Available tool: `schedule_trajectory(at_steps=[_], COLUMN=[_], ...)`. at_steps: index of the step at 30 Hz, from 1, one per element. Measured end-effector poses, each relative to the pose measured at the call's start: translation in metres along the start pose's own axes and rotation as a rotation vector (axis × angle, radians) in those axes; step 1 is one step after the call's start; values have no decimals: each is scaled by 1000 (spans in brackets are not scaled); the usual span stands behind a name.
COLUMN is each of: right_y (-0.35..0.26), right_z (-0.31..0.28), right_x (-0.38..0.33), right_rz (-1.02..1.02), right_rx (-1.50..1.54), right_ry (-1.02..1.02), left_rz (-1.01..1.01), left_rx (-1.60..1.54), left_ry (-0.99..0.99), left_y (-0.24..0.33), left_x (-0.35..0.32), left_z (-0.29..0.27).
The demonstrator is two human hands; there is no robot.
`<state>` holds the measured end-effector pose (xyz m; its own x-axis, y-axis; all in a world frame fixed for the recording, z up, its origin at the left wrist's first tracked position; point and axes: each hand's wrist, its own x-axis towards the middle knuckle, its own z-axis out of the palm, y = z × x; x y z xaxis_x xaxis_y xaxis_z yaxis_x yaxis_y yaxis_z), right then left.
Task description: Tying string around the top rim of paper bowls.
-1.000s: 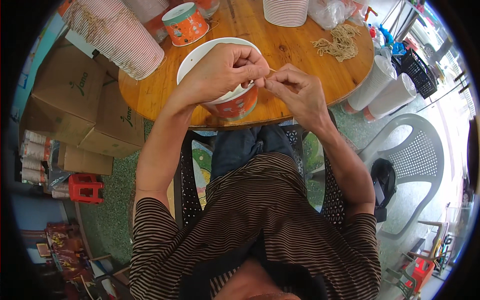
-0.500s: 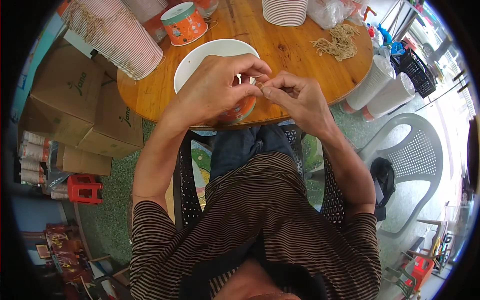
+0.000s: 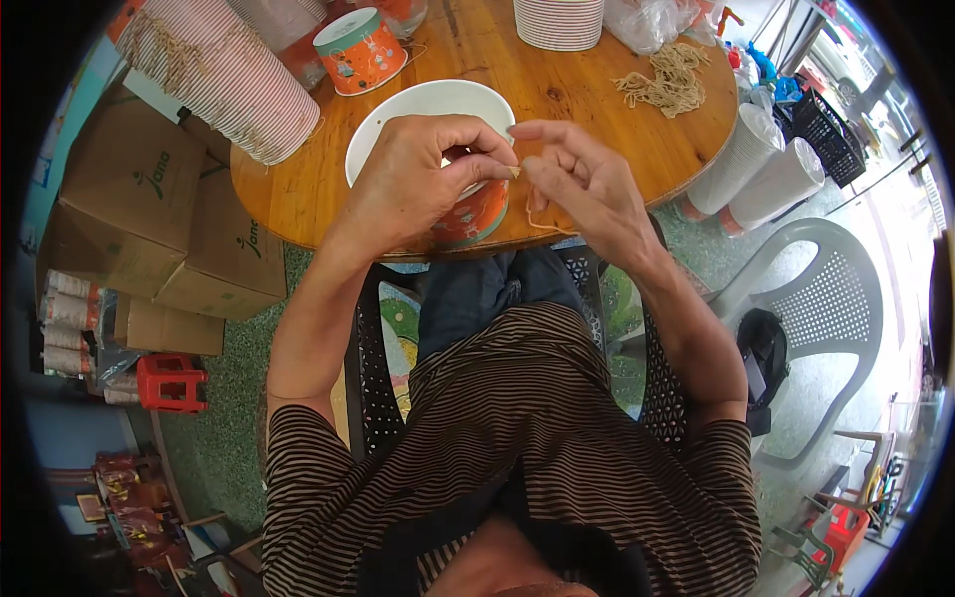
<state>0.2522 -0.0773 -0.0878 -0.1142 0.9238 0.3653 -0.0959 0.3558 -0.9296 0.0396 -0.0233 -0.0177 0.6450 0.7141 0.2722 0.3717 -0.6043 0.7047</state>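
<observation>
String (image 3: 537, 221) was seen pinched at the left hand (image 3: 423, 184) fingertips, against the rim of the orange paper bucket (image 3: 473, 211) at the table's (image 3: 597, 149) 6 o'clock edge. Right hand (image 3: 577, 179), pinched alongside half a second before, was now loosened and spread, just at 3 o'clock of the left. The tie was judged passed over. A string pile (image 3: 665, 85) lay at 1 o'clock.

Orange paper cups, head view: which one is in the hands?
The orange printed paper cup at the near table edge, under the left hand and beside the right hand. The other, lidded cup stands untouched farther back.
</observation>
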Motion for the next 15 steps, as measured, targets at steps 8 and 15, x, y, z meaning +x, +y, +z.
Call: schedule_trajectory(at_steps=[8, 15], right_y=[7, 11], right_z=[9, 14], right_x=[4, 4], right_rz=[96, 18], right_rx=[-28, 27], right_ry=[18, 57], left_rz=[106, 200], left_rx=[-181, -105], left_ry=[7, -8], left_y=[-11, -6], left_x=[-4, -4], left_z=[2, 1])
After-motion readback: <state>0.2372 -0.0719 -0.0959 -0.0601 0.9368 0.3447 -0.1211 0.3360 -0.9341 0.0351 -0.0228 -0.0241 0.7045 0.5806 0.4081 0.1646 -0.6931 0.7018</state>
